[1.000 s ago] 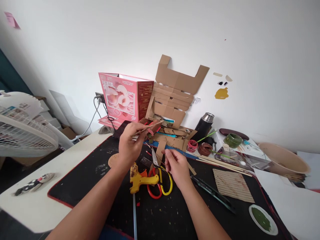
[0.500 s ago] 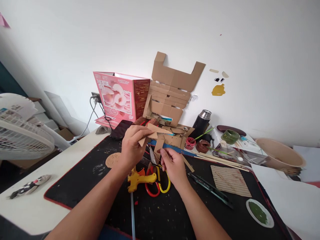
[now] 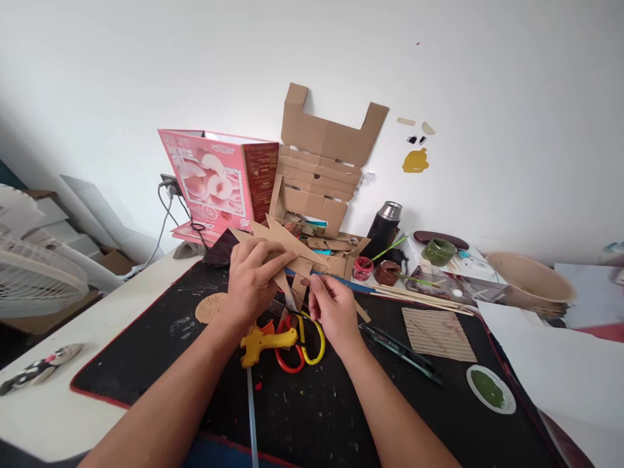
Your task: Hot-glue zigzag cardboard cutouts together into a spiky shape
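Note:
My left hand [image 3: 253, 276] grips a brown cardboard cutout [image 3: 287, 242] with sharp, jagged points, tilted above the mat. My right hand [image 3: 334, 309] is closed in a pinch by the cutout's lower right edge; what lies between its fingertips is hidden. Below the hands lie scissors [image 3: 313, 351] with one red and one yellow handle loop, blades pointing away. Beside them rests a yellow hot glue gun [image 3: 268, 343] with a long glue stick [image 3: 252, 416] trailing toward me. A round tan disc [image 3: 210, 308] sits left of my left hand.
Cardboard scraps [image 3: 336, 246] pile up behind the hands, before a pink box [image 3: 214, 175] and an unfolded carton [image 3: 326, 143]. To the right are a black thermos [image 3: 383, 224], paint jars [image 3: 389, 273], wooden sticks [image 3: 424, 299], a dark cutter [image 3: 402, 351], corrugated cardboard [image 3: 439, 335] and a green paint dish [image 3: 511, 400].
My left hand has turned the cardboard cutout, so its jagged points now show above the fingers. My right hand stays close to its edge. The whole view has shifted slightly.

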`<state>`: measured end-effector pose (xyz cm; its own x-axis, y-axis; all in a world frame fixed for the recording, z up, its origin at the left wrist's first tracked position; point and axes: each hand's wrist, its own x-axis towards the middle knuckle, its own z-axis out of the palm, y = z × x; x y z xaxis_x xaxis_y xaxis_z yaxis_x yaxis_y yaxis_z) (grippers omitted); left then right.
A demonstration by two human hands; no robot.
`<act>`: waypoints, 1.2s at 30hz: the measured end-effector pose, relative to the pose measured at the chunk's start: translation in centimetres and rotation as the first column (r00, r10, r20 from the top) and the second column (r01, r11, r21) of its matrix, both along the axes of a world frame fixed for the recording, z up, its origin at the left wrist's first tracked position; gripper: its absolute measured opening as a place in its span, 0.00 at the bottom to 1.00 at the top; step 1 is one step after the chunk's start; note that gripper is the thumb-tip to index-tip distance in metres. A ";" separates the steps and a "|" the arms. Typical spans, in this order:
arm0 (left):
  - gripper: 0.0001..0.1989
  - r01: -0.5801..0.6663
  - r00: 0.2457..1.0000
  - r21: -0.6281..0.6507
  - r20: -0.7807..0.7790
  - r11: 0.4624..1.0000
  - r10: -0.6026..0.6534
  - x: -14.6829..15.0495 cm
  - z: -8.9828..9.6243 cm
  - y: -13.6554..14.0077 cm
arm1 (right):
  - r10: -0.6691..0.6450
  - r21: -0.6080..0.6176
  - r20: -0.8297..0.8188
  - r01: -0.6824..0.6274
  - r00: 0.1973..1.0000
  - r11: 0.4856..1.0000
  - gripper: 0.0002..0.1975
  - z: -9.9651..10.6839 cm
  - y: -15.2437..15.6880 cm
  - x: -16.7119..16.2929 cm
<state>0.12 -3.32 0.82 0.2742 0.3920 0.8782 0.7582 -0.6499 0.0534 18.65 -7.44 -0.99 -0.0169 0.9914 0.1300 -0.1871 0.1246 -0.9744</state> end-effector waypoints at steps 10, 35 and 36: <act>0.20 -0.128 0.976 0.065 -0.167 0.990 0.137 -0.1 0.0 -0.2 | 0.065 -0.065 -0.206 -0.080 0.976 0.995 0.32 0.4 0.1 -0.1; 0.23 -0.170 0.965 0.060 -0.190 0.984 0.179 0.1 0.1 -0.3 | 0.066 -0.090 -0.137 -0.079 0.988 0.993 0.24 0.3 0.0 0.0; 0.22 -0.171 0.965 0.058 -0.190 0.984 0.179 0.1 0.1 -0.3 | 0.065 -0.088 -0.137 -0.078 0.988 0.993 0.24 0.3 0.0 0.0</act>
